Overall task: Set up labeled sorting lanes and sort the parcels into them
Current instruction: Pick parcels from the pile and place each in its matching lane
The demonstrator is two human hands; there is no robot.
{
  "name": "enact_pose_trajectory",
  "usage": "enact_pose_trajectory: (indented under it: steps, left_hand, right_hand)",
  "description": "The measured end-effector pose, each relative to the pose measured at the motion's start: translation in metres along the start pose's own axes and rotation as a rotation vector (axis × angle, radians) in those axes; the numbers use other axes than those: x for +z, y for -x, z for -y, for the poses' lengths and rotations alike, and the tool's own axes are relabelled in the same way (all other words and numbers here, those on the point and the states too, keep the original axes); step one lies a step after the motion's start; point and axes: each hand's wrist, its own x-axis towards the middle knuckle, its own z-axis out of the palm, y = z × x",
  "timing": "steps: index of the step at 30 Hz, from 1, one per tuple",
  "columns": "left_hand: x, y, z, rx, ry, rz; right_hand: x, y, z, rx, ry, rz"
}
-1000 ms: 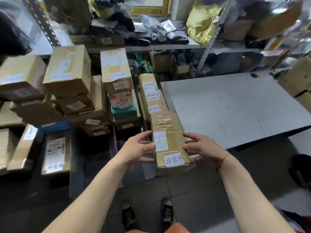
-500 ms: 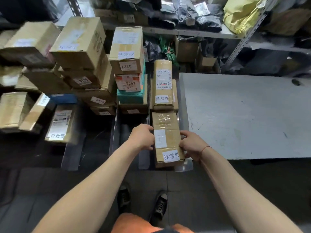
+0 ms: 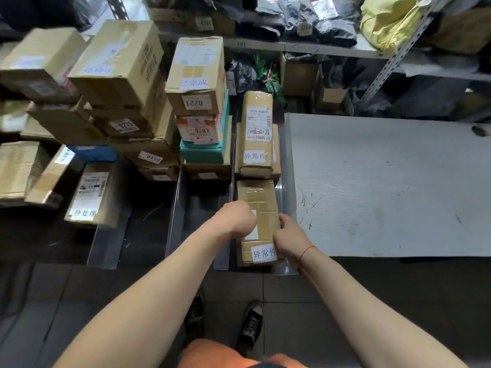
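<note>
A long brown taped parcel (image 3: 259, 200) with a white handwritten label at its near end lies in the rightmost lane, between clear plastic dividers (image 3: 286, 181). My left hand (image 3: 237, 219) grips its left side and my right hand (image 3: 288, 239) grips its right side. Just beyond it, a second labelled brown parcel (image 3: 257, 134) lies on top of another in the same lane. The middle lane holds a stack with a teal box (image 3: 203, 152) and a labelled carton (image 3: 196, 75). A flat parcel with a label (image 3: 90, 193) lies in the left lane.
A grey tabletop (image 3: 385, 181) fills the right side, touching the right lane. Piled cartons (image 3: 117, 65) crowd the left. Metal shelving (image 3: 305, 46) behind holds grey and yellow bags. My shoes (image 3: 249, 322) stand on the dark tiled floor.
The parcel came down from in front of me into the right lane, behind the stacked parcels. Both hands stayed on its sides and my view tilted downward.
</note>
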Motion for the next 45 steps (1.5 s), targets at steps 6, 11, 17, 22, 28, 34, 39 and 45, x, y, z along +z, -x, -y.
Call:
enact_pose_trajectory:
  steps: [6,11,17,22,28,34,39,45]
  left_hand:
    - [-0.004,0.006,-0.007,0.056,0.019,-0.028]
    - [-0.011,-0.001,0.005,0.059,0.008,-0.028]
    - [-0.020,0.003,0.016,0.022,0.082,-0.024]
    - [-0.016,0.004,0.020,0.064,0.084,-0.025]
    - [-0.023,0.010,0.025,0.075,0.089,-0.049]
    - [-0.021,0.015,0.025,0.053,0.212,-0.017]
    - [-0.020,0.013,0.021,0.060,0.264,0.004]
    - [-0.015,0.010,0.010,-0.006,0.340,0.090]
  right_hand:
    - [0.006,-0.001,-0.010,-0.054,0.039,0.012]
    - [0.013,-0.001,-0.010,-0.064,0.172,-0.041]
    - [0.004,0.007,-0.011,-0.085,0.081,-0.057]
    - [-0.005,0.019,-0.006,-0.124,-0.056,-0.003]
    - [-0.018,0.026,-0.010,-0.062,-0.207,0.060]
    - [-0.020,0.033,-0.003,0.047,-0.411,0.177]
    - [-0.021,0.027,-0.004,-0.022,-0.134,0.135]
    - [-0.015,0.017,0.007,-0.031,0.061,0.084]
